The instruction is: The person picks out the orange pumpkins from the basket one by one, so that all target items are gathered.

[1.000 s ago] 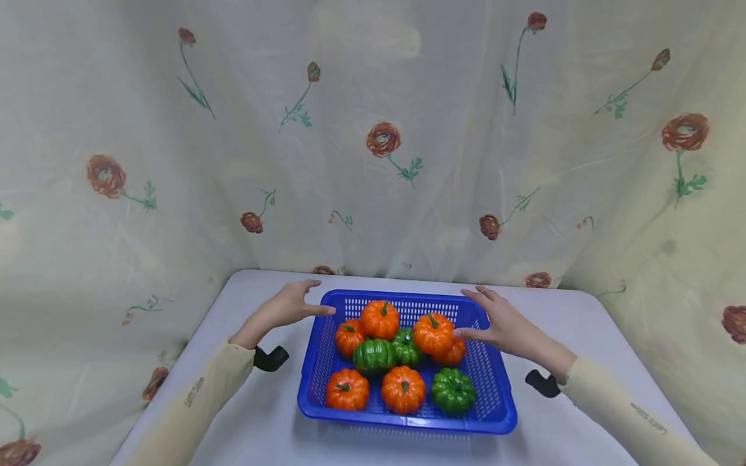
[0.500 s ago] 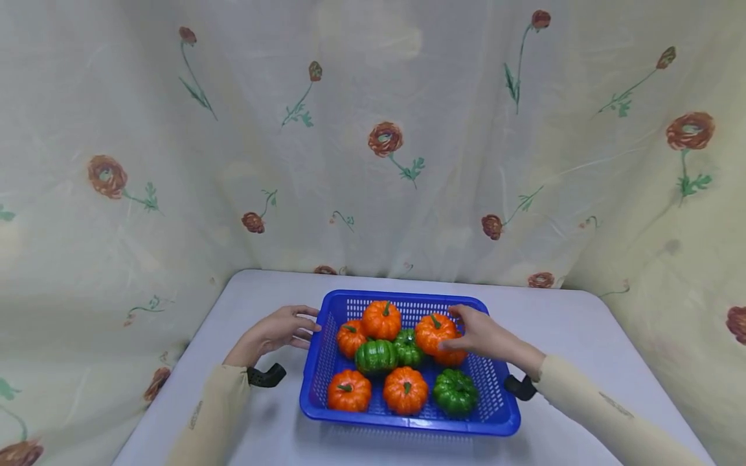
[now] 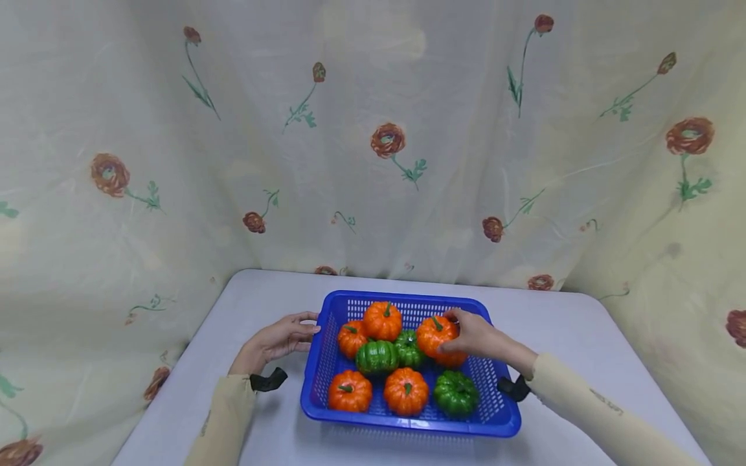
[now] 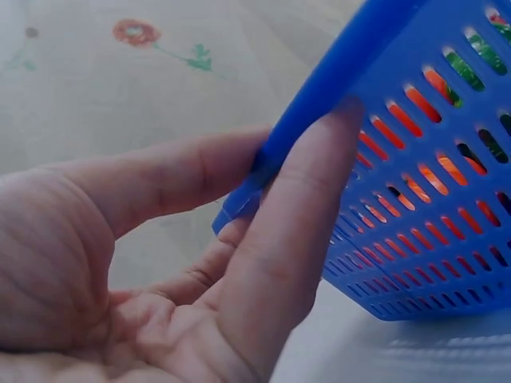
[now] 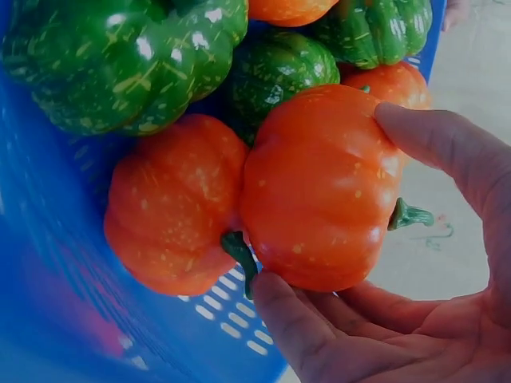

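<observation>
A blue plastic basket (image 3: pixel 410 424) with slotted walls holds several small toy pumpkins, orange and green. In the left wrist view my left hand (image 4: pixel 263 247) pinches the basket's rim (image 4: pixel 319 88) between thumb and fingers, at the left side. Inside the basket, my right hand (image 3: pixel 480 336) reaches in from the right and grips an orange pumpkin (image 5: pixel 319 191) with a green stem. Its thumb lies on one side and the fingers on the other. That pumpkin leans against another orange pumpkin (image 5: pixel 172 203), whose dark stem is close to a fingertip.
Near the basket's front lie two orange pumpkins (image 3: pixel 406 391) and a green one (image 3: pixel 456 393). More sit toward the back left, among them a green pumpkin (image 3: pixel 376 357). The white table (image 3: pixel 262 421) ends at a flowered curtain (image 3: pixel 373 194).
My left hand has moved down onto the basket's left rim. The right hand has moved left, from the basket's right edge onto the orange pumpkin, closing round it. The basket stays in place.
</observation>
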A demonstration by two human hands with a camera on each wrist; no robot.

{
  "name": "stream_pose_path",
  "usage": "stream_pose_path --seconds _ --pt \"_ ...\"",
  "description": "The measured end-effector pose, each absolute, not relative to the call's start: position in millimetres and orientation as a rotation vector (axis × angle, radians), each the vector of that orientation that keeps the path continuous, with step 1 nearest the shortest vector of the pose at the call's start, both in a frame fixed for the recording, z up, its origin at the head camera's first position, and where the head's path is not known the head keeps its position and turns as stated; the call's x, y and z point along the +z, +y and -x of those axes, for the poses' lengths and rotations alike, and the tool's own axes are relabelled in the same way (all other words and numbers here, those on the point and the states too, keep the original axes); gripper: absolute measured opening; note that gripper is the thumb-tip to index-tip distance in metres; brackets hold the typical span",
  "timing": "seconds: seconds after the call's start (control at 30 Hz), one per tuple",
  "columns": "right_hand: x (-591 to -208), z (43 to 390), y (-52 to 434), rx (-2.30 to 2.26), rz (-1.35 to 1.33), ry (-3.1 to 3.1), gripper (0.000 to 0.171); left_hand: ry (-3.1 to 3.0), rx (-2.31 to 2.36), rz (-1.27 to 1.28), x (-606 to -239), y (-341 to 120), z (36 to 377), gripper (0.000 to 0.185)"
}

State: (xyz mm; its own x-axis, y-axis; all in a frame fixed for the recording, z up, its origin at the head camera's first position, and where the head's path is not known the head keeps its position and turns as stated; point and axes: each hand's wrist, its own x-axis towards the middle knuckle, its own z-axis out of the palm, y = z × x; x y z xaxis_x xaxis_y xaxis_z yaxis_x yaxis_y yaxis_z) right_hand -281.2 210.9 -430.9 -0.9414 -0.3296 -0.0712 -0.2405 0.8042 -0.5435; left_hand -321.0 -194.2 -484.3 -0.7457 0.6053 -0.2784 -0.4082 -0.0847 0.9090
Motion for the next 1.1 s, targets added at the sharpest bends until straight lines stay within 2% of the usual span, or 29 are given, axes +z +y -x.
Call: stream_pose_path --seconds 0.37,0.57,0.7,0.83,1.1 --pt "-413.0 272.6 232.6 -0.941 0.450 2.871 0.072 1.491 1.912 -0.195 -485.1 -195.5 318.1 0.044" --pt "-399.7 274.4 271.8 -1.069 0.379 2.901 0.072 1.470 1.920 -0.211 -485.1 -193.9 318.4 0.042" --pt "-397.8 277.2 304.1 -1.049 0.244 2.955 0.079 1.457 1.922 -0.211 -489.6 -194.2 321.2 0.042" --pt "-404.1 281.7 332.6 -1.040 0.114 2.968 0.084 1.451 1.934 -0.204 -497.2 -195.5 325.9 0.041" --pt "-438.9 295.6 372.6 -1.037 0.004 2.938 0.081 1.463 1.952 -0.170 -502.6 -195.1 326.8 0.040"
